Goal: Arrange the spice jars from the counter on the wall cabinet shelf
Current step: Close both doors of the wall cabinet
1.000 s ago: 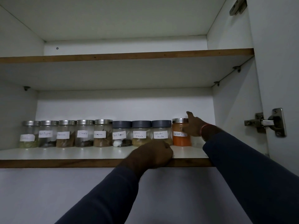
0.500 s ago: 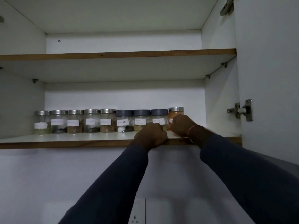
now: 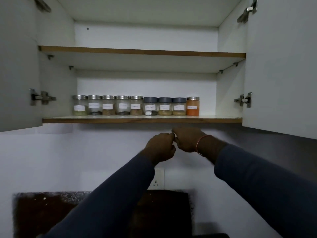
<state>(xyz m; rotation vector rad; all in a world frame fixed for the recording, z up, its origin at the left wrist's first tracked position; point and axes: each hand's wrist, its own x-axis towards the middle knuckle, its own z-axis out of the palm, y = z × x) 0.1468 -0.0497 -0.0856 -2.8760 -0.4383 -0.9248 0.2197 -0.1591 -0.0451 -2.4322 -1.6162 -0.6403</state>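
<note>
Below shelf [image 3: 120, 120], both hands curled, left hand [image 3: 161, 147], right hand [image 3: 187, 139], touching, empty

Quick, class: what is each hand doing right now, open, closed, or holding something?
Left hand: closed in a loose fist below the lower shelf, holding nothing visible.
Right hand: fingers curled shut, also below the shelf, nothing visible in it.

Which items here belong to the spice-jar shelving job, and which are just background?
Job: nine labelled spice jars in a row on the lower shelf; left hand and right hand, empty below it.
Background: upper shelf, door hinges, wall socket.
</note>
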